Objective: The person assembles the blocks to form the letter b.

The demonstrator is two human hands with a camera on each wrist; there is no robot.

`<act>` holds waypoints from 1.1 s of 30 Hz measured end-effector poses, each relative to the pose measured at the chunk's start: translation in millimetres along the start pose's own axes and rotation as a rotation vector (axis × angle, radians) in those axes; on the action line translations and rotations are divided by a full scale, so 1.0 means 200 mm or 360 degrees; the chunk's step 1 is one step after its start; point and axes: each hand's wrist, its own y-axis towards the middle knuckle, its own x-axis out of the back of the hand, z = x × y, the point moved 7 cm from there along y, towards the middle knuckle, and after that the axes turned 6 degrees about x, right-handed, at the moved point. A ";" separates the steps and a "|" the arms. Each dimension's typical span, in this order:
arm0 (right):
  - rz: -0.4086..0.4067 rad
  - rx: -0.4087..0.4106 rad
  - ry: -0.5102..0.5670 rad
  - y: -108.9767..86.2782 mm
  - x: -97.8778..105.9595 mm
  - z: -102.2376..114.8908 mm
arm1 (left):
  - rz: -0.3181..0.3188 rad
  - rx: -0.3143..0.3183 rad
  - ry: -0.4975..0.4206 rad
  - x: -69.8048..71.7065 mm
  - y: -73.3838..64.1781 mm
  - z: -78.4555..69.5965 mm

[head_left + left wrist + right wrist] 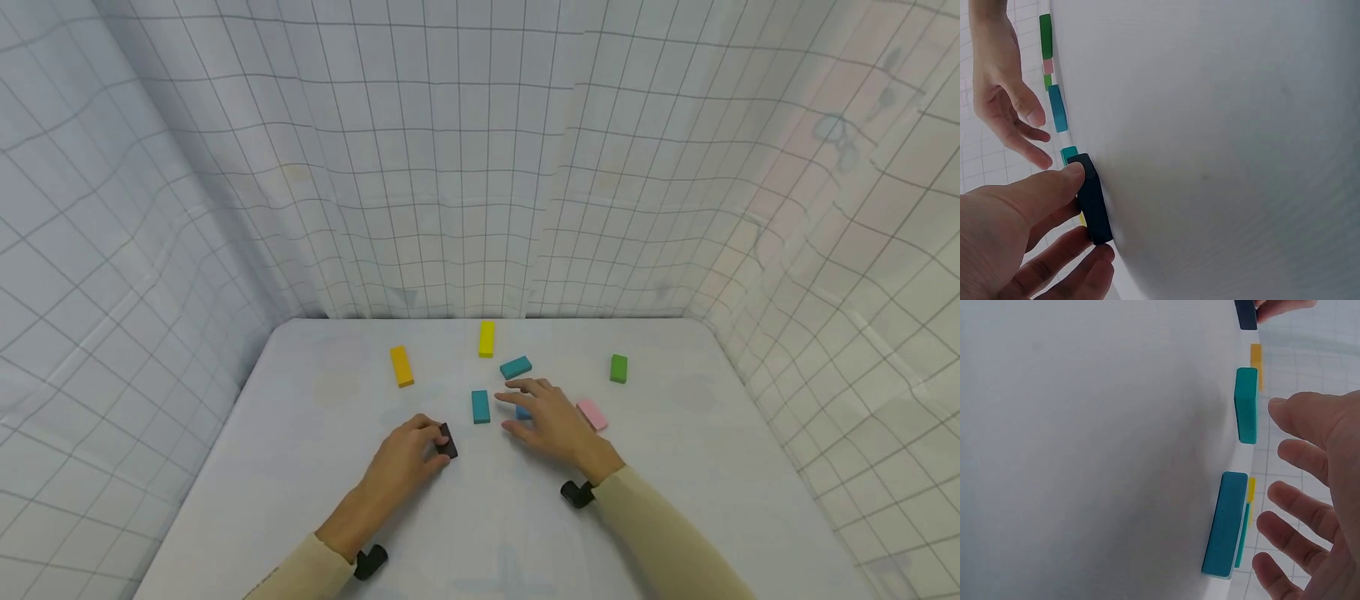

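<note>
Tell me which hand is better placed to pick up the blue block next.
Probably the right hand: it is empty and close to the blue block, while the left hand, farther off, grips the black block.

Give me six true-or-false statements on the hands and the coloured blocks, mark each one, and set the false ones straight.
1. The left hand holds the black block. True.
2. In the head view, the right hand partly hides the blue block. True.
3. The right hand grips the pink block. False: its fingers are spread and hold nothing.
4. The yellow block lies farther from the person than the orange block. True.
5. The orange block lies to the right of the yellow block. False: it lies to the left.
6. Both forearms are fully bare. False: beige sleeves cover part of them.
</note>
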 end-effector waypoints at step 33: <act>0.0110 0.0169 0.0077 0.19 -0.08 0.01 | 0.0161 -0.0237 -0.0103 -0.05 -0.04 -0.10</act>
